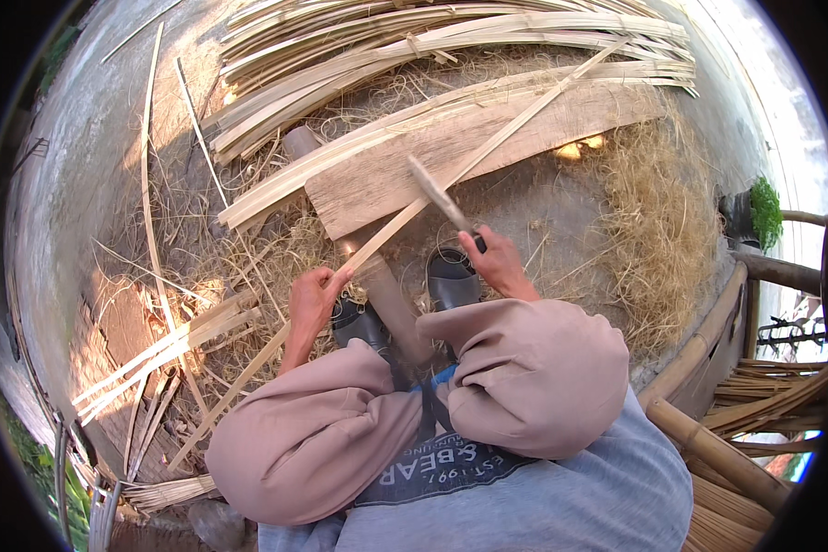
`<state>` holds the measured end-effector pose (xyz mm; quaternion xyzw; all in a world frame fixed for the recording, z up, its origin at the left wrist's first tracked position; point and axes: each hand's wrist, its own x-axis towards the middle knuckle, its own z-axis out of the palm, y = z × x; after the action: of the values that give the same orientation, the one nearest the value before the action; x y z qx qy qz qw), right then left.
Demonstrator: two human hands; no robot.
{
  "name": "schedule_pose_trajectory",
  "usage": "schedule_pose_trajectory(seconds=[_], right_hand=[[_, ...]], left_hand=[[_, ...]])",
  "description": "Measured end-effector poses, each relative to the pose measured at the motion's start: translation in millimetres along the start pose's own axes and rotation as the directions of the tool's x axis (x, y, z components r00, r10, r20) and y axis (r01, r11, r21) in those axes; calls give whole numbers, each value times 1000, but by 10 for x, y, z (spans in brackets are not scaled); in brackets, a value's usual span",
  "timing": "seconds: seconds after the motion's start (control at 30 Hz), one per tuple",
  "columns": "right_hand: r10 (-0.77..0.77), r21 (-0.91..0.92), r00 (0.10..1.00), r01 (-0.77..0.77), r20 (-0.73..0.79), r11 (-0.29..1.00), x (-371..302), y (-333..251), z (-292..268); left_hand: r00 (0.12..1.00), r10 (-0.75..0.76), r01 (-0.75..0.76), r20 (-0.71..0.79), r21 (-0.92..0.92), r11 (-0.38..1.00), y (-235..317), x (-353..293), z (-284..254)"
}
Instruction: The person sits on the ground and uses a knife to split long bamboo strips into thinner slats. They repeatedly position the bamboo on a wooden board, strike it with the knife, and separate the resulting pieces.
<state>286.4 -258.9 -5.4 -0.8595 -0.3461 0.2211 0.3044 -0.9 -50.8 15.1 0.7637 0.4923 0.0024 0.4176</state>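
Note:
A long pale bamboo strip (511,126) runs slantwise from the lower left up to the far right. My left hand (313,299) is closed round it, thumb and fingers pinching it near my left shoe. In my right hand (503,262) is a knife (439,194) with a dark handle, its blade pointing up and to the left. The blade lies over or right beside the strip; whether they touch I cannot tell. Beneath the strip, a wide wooden plank (363,193) lies across in front of me, with several split strips (290,184) along its far edge.
Bundles of bamboo strips (359,60) lie at the back. Curly shavings (658,212) heap on the right and scatter over the ground. More strips (170,345) lie on the left. My dark shoes (453,279) stand beside a post-like piece (391,299). Bamboo poles (699,336) edge the right.

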Motion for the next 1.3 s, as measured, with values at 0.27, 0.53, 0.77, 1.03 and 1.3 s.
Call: schedule_pose_trajectory(seconds=[0.27, 0.53, 0.77, 1.03, 1.3], right_hand=[[-377, -156, 926, 377, 30, 913, -136, -9, -69], [47, -165, 998, -38, 49, 986, 428, 105, -527], [284, 24, 939, -285, -194, 958, 1016, 574, -995], [406, 127, 860, -385, -309, 914, 1002, 949, -1278], [-130, -46, 979, 139, 159, 989, -65, -319, -23]], left_hand=[[1000, -1, 2, 26, -39, 999, -9, 20, -81], [994, -5, 15, 106, -89, 996, -421, -35, -363], [969, -89, 134, 229, -188, 973, -798, -354, -750], [910, -220, 283, 351, -139, 949, -1167, -751, -1282], [978, 203, -164, -51, 416, 895, -131, -236, -56]])
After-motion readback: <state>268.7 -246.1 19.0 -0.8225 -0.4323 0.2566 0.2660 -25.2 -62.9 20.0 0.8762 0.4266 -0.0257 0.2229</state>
